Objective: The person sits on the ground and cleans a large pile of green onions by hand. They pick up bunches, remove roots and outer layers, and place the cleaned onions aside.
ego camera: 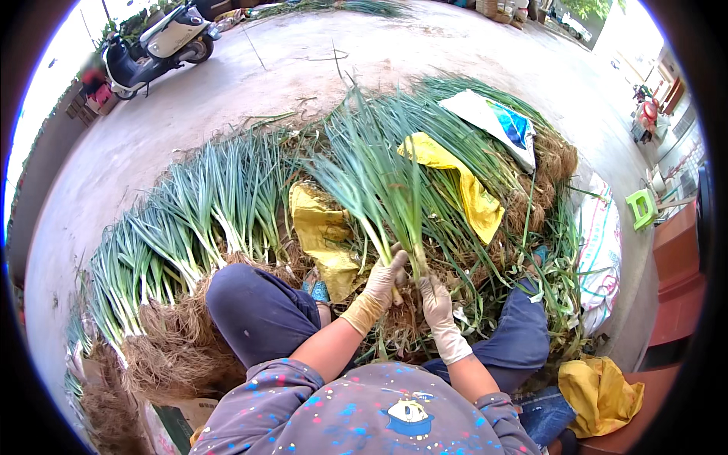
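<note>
My left hand point(382, 284), in a pale work glove, grips the white lower stems of a few long green onions point(371, 236), leaves pointing away from me. Close beside it, my gloved right hand point(438, 310) pinches the base of another green onion point(419, 256) with browner outer leaves. Brown roots point(402, 327) hang below both hands between my knees. Loose stripped leaves point(475, 310) lie around my right hand. Beyond it stretches a heap of unsorted green onions point(466, 136). To the left, green onions with pale stems point(199, 199) lie in a curved row, their roots point(176, 347) towards me.
A yellow woven sack point(321, 227) lies by my left knee; another yellow sack piece point(475, 199) and a white-and-blue bag point(500, 122) cover part of the heap. At right are a white woven sack point(600, 250) and a green plastic stool point(641, 209). A scooter point(165, 48) stands far left.
</note>
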{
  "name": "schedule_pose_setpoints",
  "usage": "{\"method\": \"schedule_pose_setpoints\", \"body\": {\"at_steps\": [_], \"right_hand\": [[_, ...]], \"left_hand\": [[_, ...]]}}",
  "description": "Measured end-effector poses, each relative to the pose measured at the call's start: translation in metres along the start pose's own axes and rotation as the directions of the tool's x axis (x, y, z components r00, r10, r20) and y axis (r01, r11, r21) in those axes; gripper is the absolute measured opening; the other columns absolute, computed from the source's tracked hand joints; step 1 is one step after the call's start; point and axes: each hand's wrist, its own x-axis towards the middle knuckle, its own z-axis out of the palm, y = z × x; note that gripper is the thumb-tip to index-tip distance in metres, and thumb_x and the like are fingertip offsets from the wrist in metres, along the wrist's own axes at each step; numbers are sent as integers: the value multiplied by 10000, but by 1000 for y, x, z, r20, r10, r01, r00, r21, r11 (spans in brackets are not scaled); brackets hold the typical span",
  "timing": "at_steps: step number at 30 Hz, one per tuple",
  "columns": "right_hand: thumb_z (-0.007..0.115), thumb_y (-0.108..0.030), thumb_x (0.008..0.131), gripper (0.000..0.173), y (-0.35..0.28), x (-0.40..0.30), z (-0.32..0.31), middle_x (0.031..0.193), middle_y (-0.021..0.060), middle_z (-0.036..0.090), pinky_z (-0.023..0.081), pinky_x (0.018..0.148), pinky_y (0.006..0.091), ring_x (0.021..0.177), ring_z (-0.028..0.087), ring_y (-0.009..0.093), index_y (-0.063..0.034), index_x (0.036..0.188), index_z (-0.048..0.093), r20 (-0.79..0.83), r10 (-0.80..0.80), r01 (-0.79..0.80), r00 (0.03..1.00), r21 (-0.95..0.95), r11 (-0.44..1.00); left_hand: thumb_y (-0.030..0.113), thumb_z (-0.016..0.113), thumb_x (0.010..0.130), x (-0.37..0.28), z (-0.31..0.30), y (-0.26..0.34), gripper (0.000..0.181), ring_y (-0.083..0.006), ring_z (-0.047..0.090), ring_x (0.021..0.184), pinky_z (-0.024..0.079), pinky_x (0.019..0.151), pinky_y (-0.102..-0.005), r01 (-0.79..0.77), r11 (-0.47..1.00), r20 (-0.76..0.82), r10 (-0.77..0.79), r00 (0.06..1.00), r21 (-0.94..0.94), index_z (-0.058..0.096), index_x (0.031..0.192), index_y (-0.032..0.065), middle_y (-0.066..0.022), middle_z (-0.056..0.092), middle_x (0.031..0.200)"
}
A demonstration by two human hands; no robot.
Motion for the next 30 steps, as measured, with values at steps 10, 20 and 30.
{"method": "schedule_pose_setpoints", "body": {"at_steps": [10,20,30], "right_hand": [[699,-198,823,229,-50,79,19,851,51,655,469,701,264,750,582,139,-8,928,629,-41,170,-169,985,39,985],[583,-104,905,76,-32,49,11,944,19,617,461,779,220,831,551,85,-43,945,559,-128,167,-90,978,465,881],[483,-129,957,81,-30,28,14,766,24,543,458,703,249,700,519,112,-48,949,484,-2,201,-163,980,579,799]], "left_hand": [[140,736,783,-8,3,1,280,-47,432,539,324,451,-197,46,984,61,-57,997,175,553,991,108,49,555,794],[318,672,849,1,-5,-3,313,-48,419,533,354,489,-186,75,989,8,-77,997,128,572,1014,71,37,523,691],[248,655,817,11,-2,13,246,-83,505,644,403,545,-210,28,975,-124,-1,992,221,596,998,91,14,606,825]]}}
